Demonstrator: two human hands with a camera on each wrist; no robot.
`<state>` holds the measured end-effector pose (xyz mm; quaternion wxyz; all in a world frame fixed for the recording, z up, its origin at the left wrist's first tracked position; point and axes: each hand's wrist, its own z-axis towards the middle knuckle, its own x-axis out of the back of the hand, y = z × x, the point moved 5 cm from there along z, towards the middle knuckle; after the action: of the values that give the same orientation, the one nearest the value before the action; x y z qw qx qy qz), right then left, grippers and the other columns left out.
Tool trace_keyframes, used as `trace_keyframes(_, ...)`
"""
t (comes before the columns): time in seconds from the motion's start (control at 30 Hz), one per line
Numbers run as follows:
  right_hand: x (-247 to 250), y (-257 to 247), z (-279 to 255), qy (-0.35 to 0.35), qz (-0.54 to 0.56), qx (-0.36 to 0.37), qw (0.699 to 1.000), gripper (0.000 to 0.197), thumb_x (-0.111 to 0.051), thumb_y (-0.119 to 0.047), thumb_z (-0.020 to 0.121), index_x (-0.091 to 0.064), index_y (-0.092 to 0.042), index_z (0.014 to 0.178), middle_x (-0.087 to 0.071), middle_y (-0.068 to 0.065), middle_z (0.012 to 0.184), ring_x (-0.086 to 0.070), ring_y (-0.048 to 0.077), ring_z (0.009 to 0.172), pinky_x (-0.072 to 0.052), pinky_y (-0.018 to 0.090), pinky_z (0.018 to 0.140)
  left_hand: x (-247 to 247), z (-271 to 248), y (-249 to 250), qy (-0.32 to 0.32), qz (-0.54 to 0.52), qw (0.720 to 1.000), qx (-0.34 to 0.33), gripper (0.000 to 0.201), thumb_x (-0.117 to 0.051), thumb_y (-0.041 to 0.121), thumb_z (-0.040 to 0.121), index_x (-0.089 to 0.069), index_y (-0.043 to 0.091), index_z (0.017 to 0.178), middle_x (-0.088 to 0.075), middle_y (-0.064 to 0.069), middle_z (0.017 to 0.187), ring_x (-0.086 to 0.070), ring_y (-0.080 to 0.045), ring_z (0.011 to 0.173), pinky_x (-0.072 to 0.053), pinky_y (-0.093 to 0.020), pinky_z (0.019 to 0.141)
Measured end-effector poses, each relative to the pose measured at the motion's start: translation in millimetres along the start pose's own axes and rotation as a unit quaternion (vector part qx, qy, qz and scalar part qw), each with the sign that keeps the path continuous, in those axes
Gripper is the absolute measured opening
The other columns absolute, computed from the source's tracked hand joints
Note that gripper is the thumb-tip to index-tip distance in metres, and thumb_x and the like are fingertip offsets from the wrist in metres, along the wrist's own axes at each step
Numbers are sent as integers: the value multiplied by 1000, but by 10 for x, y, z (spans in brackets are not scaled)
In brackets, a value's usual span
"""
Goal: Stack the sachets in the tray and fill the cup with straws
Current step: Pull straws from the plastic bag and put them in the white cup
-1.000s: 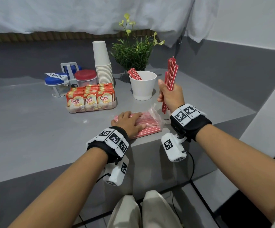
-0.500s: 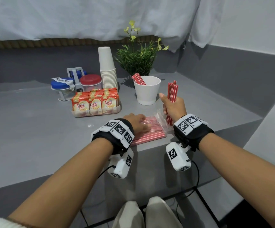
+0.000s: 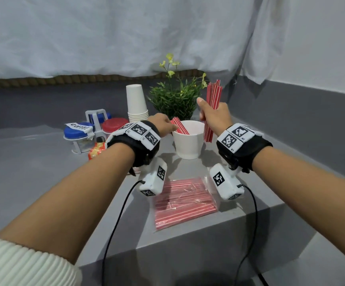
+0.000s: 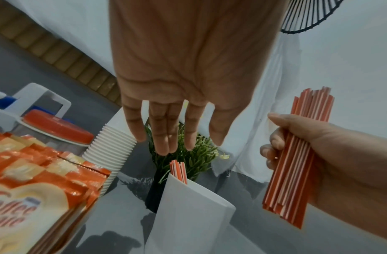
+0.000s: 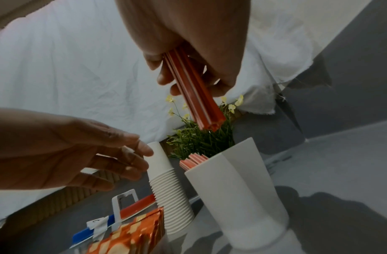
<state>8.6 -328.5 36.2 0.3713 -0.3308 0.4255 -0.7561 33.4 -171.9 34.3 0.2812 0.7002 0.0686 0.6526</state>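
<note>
A white cup [image 3: 188, 142] [image 4: 188, 216] [image 5: 236, 185] stands mid-table with a few red straws [image 3: 179, 126] [image 4: 178, 170] [image 5: 193, 160] leaning inside. My right hand [image 3: 215, 118] [image 4: 314, 154] [image 5: 188, 68] grips an upright bundle of red straws [image 3: 212, 108] [image 4: 297, 163] [image 5: 194, 96] just right of and above the cup. My left hand [image 3: 162, 125] [image 4: 173, 130] [image 5: 101, 154] hovers open at the cup's left rim, fingers straight, holding nothing. Orange sachets [image 3: 96, 150] [image 4: 36, 185] [image 5: 131, 237] stand packed at the left, mostly hidden behind my left wrist.
A plastic bag of red straws [image 3: 185, 201] lies near the table's front edge. Behind the cup stand a green potted plant [image 3: 173, 98] and a stack of white paper cups [image 3: 136, 104]. Blue- and red-lidded jars [image 3: 97, 129] in a white carrier sit at the left.
My left hand left the straw bag and rose to the cup's left rim. My right hand carried its straw bundle forward and up beside the cup. The head view tilted closer.
</note>
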Motion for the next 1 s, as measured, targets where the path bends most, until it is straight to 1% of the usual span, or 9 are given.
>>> trace_keyframes(0.1,-102,7,216,2,-19,11,1000,47,-53,-33,90,-51,-14,47,-53,-1,53,-50,12,53,-45,32,75,71,194,-48,19,-40,999,13,28,-55,29,91,-63,4,101,-64,-11,105,-57,-24,100,-41,-29,82)
trace_keyframes(0.2,-216,72,408,-2,-35,23,999,47,-51,-32,90,-52,-15,46,-54,1,54,-51,12,54,-45,33,76,80,421,-141,35,-73,996,37,26,-59,28,89,-51,14,68,-57,-5,75,-56,-21,89,-45,-31,82)
trace_keyframes(0.33,-378,280,584,-18,-63,21,998,45,-52,-30,89,-54,-15,46,-54,2,53,-53,14,55,-45,31,74,-1,703,-235,10,-149,987,64,26,-64,26,86,-47,14,70,-62,-10,88,-60,-21,87,-52,-35,87)
trace_keyframes(0.5,-626,639,670,-127,-143,-3,982,33,-57,-29,85,-55,-11,57,-54,2,58,-52,16,57,-45,30,67,-151,970,-206,-30,-219,974,51,23,-66,9,83,-48,11,69,-58,-6,71,-56,-12,61,-51,-15,50)
trace_keyframes(0.63,-719,734,670,-200,-200,2,959,30,-63,-34,84,-50,-14,64,-57,3,66,-52,16,60,-43,26,59,-228,1167,-236,5,-243,968,61,23,-66,-2,79,-52,8,64,-59,-12,67,-59,-20,63,-55,-33,75)
trace_keyframes(0.73,-735,710,678,-222,-228,15,948,33,-65,-42,80,-61,-9,76,-63,11,78,-56,20,72,-44,29,65,-231,1246,-295,44,-293,953,70,25,-62,-4,82,-54,7,61,-63,-5,51,-60,-20,65,-57,-28,70)
trace_keyframes(0.8,-725,705,680,-233,-249,14,940,34,-69,-41,77,-64,-7,79,-63,9,79,-58,20,76,-43,30,65,-227,1235,-282,57,-338,937,70,23,-54,-4,88,-53,6,67,-62,-6,61,-57,-17,64,-55,-22,58)
trace_keyframes(0.9,-706,693,667,-244,-270,11,931,28,-75,-35,73,-61,-10,73,-62,5,74,-57,19,77,-44,28,64,-224,1155,-235,57,-412,906,82,25,-39,3,97,-57,-2,81,-56,-14,87,-56,-21,72,-53,-33,79)
trace_keyframes(1.0,-692,694,638,-241,-237,-20,941,33,-81,-23,68,-61,2,78,-65,18,79,-59,20,66,-52,33,62,-253,1104,-209,37,-417,905,81,28,-36,10,99,-52,4,77,-51,-9,76,-48,-15,61,-50,-31,79)
